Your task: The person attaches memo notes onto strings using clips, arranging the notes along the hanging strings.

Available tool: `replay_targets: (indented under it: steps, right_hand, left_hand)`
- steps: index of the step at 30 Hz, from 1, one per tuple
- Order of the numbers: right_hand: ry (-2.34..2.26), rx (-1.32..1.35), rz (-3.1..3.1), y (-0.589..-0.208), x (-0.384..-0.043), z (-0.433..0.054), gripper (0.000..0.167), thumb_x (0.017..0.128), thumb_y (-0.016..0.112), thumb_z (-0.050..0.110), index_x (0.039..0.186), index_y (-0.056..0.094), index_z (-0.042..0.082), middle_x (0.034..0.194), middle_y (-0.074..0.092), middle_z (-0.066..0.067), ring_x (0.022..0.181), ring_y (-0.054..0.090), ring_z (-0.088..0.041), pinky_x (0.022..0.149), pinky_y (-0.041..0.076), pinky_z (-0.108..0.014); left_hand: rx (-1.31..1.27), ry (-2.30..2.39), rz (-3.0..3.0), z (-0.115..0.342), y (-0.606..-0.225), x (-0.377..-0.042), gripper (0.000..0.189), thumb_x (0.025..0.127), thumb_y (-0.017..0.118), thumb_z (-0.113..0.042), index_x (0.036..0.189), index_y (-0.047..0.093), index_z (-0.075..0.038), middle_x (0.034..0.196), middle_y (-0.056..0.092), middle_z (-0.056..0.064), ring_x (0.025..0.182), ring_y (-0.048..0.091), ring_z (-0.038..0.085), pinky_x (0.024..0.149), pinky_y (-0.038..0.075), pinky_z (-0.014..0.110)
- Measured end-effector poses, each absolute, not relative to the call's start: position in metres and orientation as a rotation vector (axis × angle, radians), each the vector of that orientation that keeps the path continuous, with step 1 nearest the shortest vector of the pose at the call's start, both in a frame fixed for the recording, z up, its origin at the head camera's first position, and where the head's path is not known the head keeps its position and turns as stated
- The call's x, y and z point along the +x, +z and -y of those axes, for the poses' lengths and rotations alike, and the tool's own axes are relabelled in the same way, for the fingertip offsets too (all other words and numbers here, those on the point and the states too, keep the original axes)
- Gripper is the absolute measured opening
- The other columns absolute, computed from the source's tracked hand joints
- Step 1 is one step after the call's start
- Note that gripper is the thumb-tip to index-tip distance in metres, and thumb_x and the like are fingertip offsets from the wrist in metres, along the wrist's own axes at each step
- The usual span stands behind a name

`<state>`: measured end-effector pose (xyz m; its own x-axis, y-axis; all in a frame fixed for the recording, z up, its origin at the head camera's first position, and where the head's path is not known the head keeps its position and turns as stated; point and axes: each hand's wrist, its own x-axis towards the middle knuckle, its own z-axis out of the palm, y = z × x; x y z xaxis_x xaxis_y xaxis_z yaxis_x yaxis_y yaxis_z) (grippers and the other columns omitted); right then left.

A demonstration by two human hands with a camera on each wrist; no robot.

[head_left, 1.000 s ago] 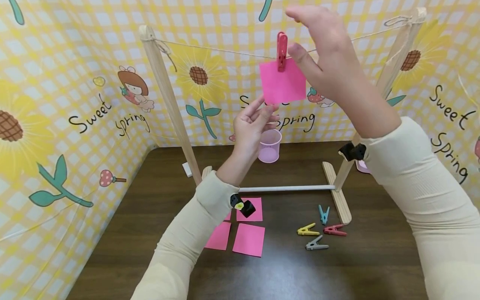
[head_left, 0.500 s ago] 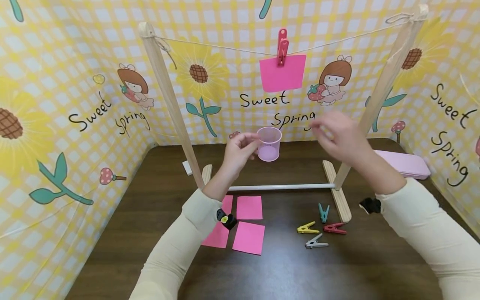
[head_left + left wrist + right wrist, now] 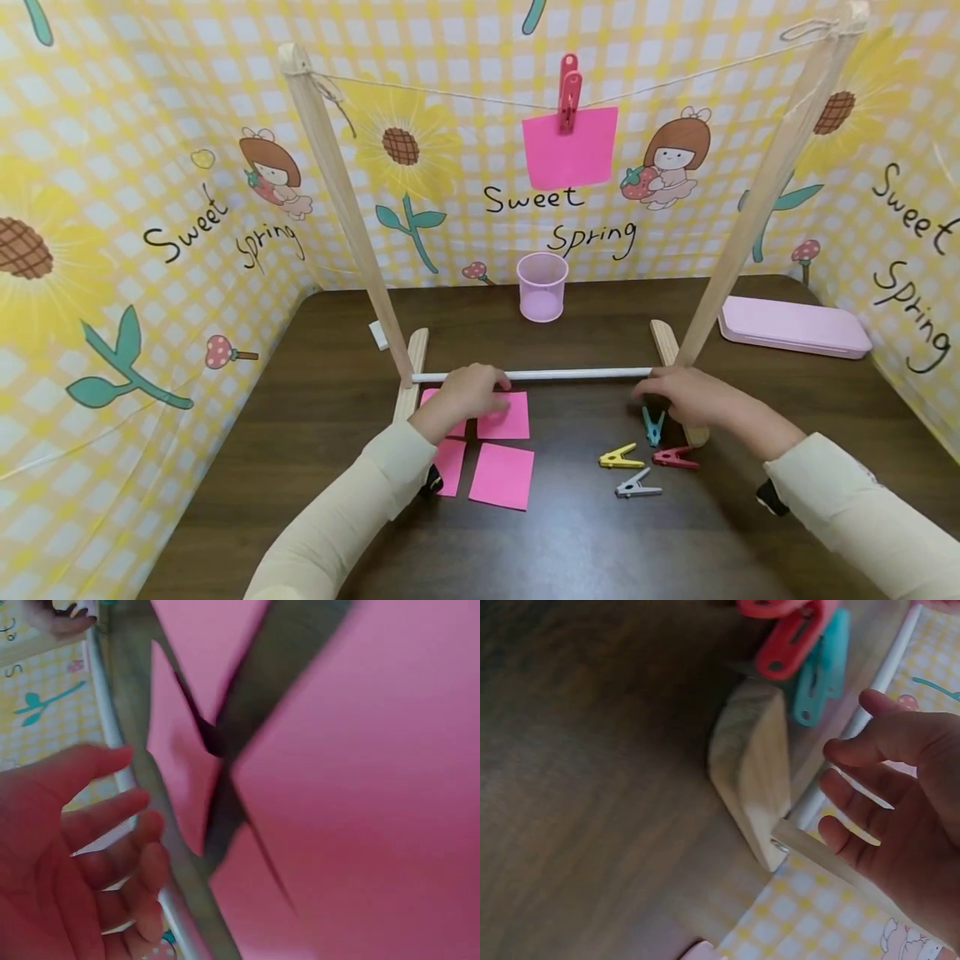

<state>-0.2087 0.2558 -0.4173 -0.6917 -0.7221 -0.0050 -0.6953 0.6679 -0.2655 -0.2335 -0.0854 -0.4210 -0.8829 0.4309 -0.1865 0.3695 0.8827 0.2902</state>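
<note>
A pink paper square (image 3: 570, 162) hangs from the string (image 3: 450, 93), held by a red clothespin (image 3: 570, 100). My left hand (image 3: 468, 393) hovers over several pink paper squares (image 3: 502, 477) on the table; its bent fingers hold nothing in the left wrist view. Over the right foot of the stand, my right hand (image 3: 697, 396) reaches toward a blue clothespin (image 3: 653, 428), thumb and fingers apart with nothing between them. Close by lie a yellow clothespin (image 3: 620, 457), a dark red clothespin (image 3: 677, 457) and a grey clothespin (image 3: 637, 486).
Two wooden posts (image 3: 348, 208) carry the string, with a white rod (image 3: 581, 375) joining them low down. Behind the rod stands a pink see-through cup (image 3: 542, 292). A pink case (image 3: 795, 327) lies at the back right, a small white block (image 3: 378, 335) at the back left.
Both hands have come down from the hanging paper, the left to the paper squares and the right to the clothespins. The hung paper and red clothespin stay on the string.
</note>
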Motion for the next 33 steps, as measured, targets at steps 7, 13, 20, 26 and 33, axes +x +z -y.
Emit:
replay_targets:
  steps: [7,13,20,26,33]
  right_hand:
    - [-0.309,-1.226,-2.766,-0.431,-0.207,-0.259,0.054,0.061,0.063,-0.02,0.105,0.066,0.011,0.085,0.053,0.001,0.077,0.05,-0.014,0.064,0.044,-0.031]
    - [-0.341,-1.224,-2.782,-0.438,-0.209,-0.258,0.043,0.062,0.066,-0.016,0.095,0.066,0.01,0.084,0.052,0.001,0.077,0.051,-0.016,0.065,0.046,-0.034]
    - [-0.403,-1.199,-2.754,-0.437,-0.21,-0.257,0.035,0.064,0.067,-0.013,0.09,0.065,0.01,0.086,0.055,0.001,0.079,0.054,-0.017,0.068,0.047,-0.037]
    - [-0.593,-1.063,-2.65,-0.426,-0.21,-0.261,0.031,0.07,0.066,-0.01,0.096,0.064,0.007,0.089,0.06,0.001,0.078,0.054,-0.017,0.067,0.047,-0.033]
    - [-0.955,-0.921,-2.458,-0.411,-0.211,-0.267,0.03,0.078,0.071,0.003,0.107,0.062,-0.004,0.093,0.065,-0.007,0.082,0.057,-0.021,0.067,0.048,-0.026]
  left_hand:
    - [0.563,0.222,-2.8,0.092,-0.43,-0.23,0.052,0.073,0.074,-0.04,0.118,0.063,-0.016,0.113,0.063,0.002,0.102,0.058,0.023,0.077,0.047,0.042]
    - [0.556,0.249,-2.829,0.092,-0.435,-0.228,0.052,0.071,0.075,-0.043,0.113,0.065,-0.015,0.104,0.065,0.001,0.093,0.059,0.021,0.073,0.046,0.04]
    - [0.532,0.296,-2.886,0.089,-0.439,-0.226,0.031,0.071,0.078,-0.039,0.086,0.062,-0.017,0.08,0.056,-0.002,0.071,0.053,0.016,0.06,0.042,0.034]
    - [0.579,0.422,-2.936,0.089,-0.442,-0.223,0.017,0.077,0.075,-0.026,0.081,0.06,-0.019,0.081,0.051,0.0,0.068,0.052,0.016,0.059,0.042,0.032]
    - [0.598,0.691,-2.838,0.093,-0.436,-0.225,0.006,0.085,0.066,-0.016,0.084,0.062,-0.019,0.076,0.057,-0.005,0.066,0.051,0.012,0.059,0.042,0.029]
